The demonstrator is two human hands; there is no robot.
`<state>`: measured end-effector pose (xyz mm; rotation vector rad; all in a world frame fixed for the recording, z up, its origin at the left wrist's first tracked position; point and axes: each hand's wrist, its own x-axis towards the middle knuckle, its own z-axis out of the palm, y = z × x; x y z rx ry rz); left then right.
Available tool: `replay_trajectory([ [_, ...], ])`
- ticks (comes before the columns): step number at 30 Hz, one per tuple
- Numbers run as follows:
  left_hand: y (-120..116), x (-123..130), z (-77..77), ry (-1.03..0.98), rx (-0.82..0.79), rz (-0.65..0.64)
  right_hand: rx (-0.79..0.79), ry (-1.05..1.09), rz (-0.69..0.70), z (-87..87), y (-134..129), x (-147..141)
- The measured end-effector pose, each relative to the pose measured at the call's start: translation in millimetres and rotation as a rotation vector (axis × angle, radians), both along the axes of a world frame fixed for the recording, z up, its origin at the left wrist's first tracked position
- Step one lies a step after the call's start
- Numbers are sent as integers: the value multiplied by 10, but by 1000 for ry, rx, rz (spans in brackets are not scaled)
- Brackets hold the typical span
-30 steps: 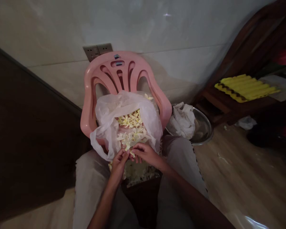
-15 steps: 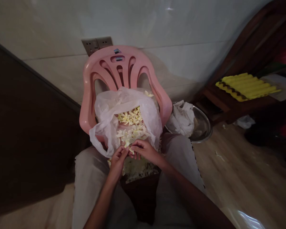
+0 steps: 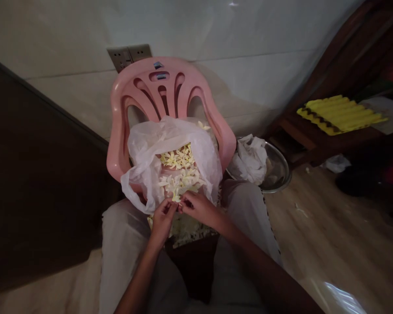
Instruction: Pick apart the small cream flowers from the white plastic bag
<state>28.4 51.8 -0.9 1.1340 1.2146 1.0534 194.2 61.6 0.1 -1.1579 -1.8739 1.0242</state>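
Pale, marbled wall tiles (image 3: 249, 26) back my view, well beyond both grips, and the light is dim. Against them stands a pink plastic chair (image 3: 117, 131) with a slotted back. Just ahead of the grips, on its seat, I see a translucent white plastic bag (image 3: 205, 155) lying open, with loose, pale yellow-white flowers (image 3: 178, 158) gathered inside; one more lies near its far edge. My left grip (image 3: 163, 216) pinches a single pale yellow blossom (image 3: 176, 198) at the bag's near side. My right grip (image 3: 199, 209) has its fingers drawn together right beside that blossom; I cannot tell whether it grasps anything. Off to the right of the grips, a round, shiny metal basin (image 3: 280, 171) contains a crumpled white bundle (image 3: 250, 159), cloth or plastic. Farther right sits a yellow corrugated slab (image 3: 340, 115).
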Motion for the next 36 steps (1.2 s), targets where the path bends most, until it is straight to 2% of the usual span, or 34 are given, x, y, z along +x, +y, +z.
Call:
replay_trajectory([
  [5,25,23,1,-24,-49,32,-46,103,-149,-59,40,32],
  [9,16,-9,-60,-74,-115,36,-146,300,-436,-77,146,166],
  [12,3,-21,-86,-132,-159,7,-159,374,-617,-52,193,244],
  [17,-2,-15,-37,-179,-168,-26,-145,421,-727,-23,205,294],
  [20,0,-10,-11,-219,-198,7,-160,469,-709,-15,214,320],
  [24,0,7,-5,-300,-250,89,-190,434,-545,-12,186,278],
  [27,9,14,10,-358,-271,187,-178,360,-491,-40,155,216],
  [30,33,0,32,-407,-256,269,-162,362,-514,-66,156,205],
  [36,58,-45,40,-447,-185,280,-149,444,-623,-36,197,284],
])
